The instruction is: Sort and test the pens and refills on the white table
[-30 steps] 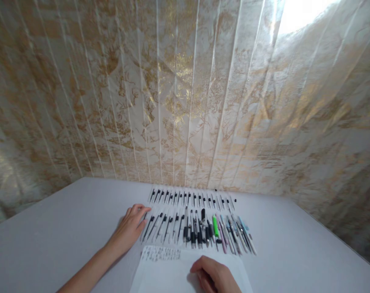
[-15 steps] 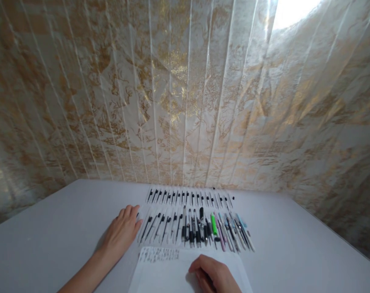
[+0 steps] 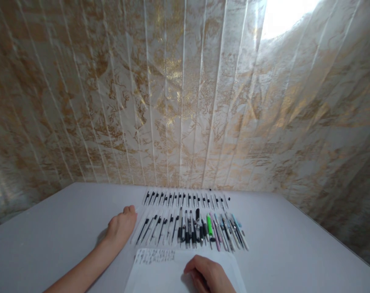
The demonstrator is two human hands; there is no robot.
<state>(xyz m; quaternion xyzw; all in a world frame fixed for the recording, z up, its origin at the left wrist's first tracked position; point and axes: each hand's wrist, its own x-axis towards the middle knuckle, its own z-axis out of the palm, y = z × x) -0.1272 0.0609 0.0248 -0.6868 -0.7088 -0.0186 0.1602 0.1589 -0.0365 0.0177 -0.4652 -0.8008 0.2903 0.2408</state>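
My left hand (image 3: 123, 224) is at the left end of the near row of clear pens (image 3: 146, 230), its fingers curled together; whatever they hold, if anything, is hidden. Low in the view, my right hand (image 3: 208, 273) rests on a white paper (image 3: 156, 276), fingers bent inward, and I cannot make out anything in them. Small dark handwriting fills the paper's top left part. Just beyond the paper lie black pens (image 3: 191, 234), a bright green marker (image 3: 209, 224), a pink pen (image 3: 216, 234) and several pale pens (image 3: 234, 234).
A far row of clear pens with black caps (image 3: 185, 198) runs across the white table (image 3: 65, 228). Two small black pieces lie by its right part, one of them at the end (image 3: 229, 199). Behind the table hangs a shiny gold-patterned curtain (image 3: 179, 101).
The fingers of my left hand have drawn in, and the dark tip seen beside them is now hidden. My right hand keeps its place on the paper. The whole view has shifted slightly.
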